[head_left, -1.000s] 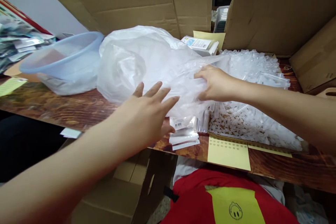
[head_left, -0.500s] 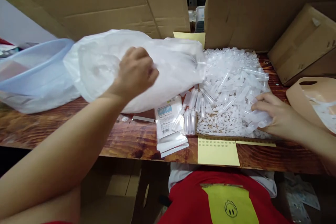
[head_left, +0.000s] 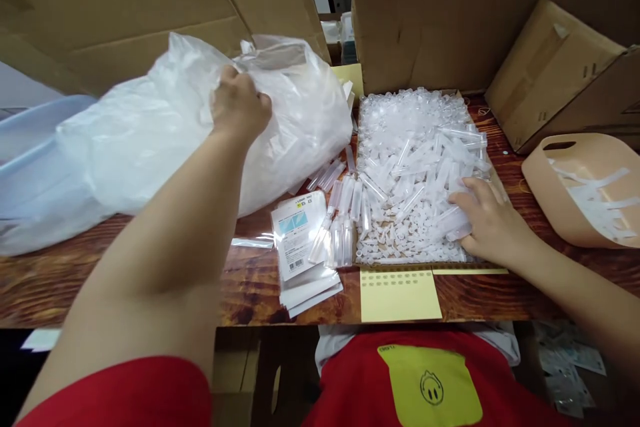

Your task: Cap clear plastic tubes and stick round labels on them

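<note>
- Plastic bag (head_left: 150,140), left of the tubes (head_left: 415,167): your left hand (head_left: 240,103) clenches its crumpled top; soft, light, likely slippery.
- Your right hand (head_left: 487,220) rests on tubes, fingers loosely spread.

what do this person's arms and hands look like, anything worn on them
Both forearms are bare, with no gloves, rings, watch or bands visible on the left hand or the right hand. A short red sleeve covers the left upper arm. The right arm shows no sleeve in view.
</note>
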Demonstrator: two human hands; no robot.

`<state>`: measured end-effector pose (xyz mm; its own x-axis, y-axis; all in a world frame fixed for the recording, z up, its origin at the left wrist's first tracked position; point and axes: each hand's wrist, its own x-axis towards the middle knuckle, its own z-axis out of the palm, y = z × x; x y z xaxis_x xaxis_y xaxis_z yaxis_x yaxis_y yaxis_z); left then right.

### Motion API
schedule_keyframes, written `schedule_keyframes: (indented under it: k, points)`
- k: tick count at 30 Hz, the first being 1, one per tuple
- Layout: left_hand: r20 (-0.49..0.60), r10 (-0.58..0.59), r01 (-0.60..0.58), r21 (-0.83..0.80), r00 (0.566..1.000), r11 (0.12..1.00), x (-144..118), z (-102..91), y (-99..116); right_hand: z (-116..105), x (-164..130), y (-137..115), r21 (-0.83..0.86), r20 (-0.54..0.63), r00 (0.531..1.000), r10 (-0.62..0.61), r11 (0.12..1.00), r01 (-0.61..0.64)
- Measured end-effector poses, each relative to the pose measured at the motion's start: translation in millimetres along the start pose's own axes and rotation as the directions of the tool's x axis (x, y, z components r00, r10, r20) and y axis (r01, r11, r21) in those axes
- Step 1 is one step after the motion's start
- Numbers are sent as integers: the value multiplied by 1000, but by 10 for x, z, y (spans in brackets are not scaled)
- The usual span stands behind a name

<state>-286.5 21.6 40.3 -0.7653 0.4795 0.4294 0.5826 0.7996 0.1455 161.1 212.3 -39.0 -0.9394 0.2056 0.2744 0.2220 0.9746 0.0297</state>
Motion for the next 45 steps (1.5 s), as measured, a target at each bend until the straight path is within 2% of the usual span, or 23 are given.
schedule_keyframes:
  k: [2,5,8,10,11,13,15,16,17,18,19,20,23,26,29,34,37,40,43,45]
  points:
    - [144,-82,77,42,986,996,-203,-147,244,-59,25,-8,19,87,996,27,999,-28]
    - [257,-166,146,94,952,985,-419,-382,534,-153,76,15,48,248,969,19,998,-32]
    - [369,-178,113,190,912,975,-593,-601,723,-224,138,52,58,366,931,-1,998,-22]
    - [424,-166,51,269,890,962,-768,-764,809,-259,176,65,58,398,917,-19,998,-4]
    - [452,-150,8,302,879,953,-889,-856,843,-276,193,67,54,401,916,-31,998,10]
    - [411,-61,-92,342,909,935,-1207,-1047,903,-315,219,65,39,380,923,-58,998,46]
    - [300,128,-226,318,945,921,-1600,-1197,974,-365,235,62,21,338,937,-89,996,87]
    - [275,237,-312,273,932,910,-1804,-1233,1023,-391,239,65,11,315,943,-105,994,107]
    - [280,377,-435,185,883,881,-2000,-1232,1083,-416,242,72,3,297,947,-121,992,126]
    - [307,546,-586,50,779,809,-2177,-1191,1154,-438,242,84,-3,285,949,-138,989,145]
    - [362,670,-689,-95,648,718,-2328,-1112,1233,-454,241,100,-8,275,949,-156,986,164]
    - [370,700,-694,-174,611,698,-2447,-1001,1316,-463,239,119,-11,265,948,-175,983,184]
    - [386,623,-572,-251,681,781,-2621,-594,1545,-443,225,189,4,235,939,-251,966,257]
    - [435,571,-485,-301,696,821,-2631,-305,1682,-385,206,261,18,191,927,-323,945,326]
    - [443,535,-437,-310,720,844,-2616,-210,1720,-354,191,327,40,149,919,-365,931,364]
    - [383,448,-298,-390,808,871,-2639,-170,1643,-413,206,374,171,-29,947,-319,932,319]
    - [275,436,-261,-499,857,827,-2663,-138,1576,-419,232,327,358,-112,956,-270,886,293]
    - [164,405,-226,-620,899,751,-2683,-149,1550,-380,228,214,515,-67,976,-207,831,211]
    - [168,307,-75,-761,937,644,-2698,-203,1576,-358,176,73,549,12,996,-84,834,64]
    - [209,232,57,-847,950,529,-2711,-239,1606,-365,137,-8,574,11,1000,-23,819,13]
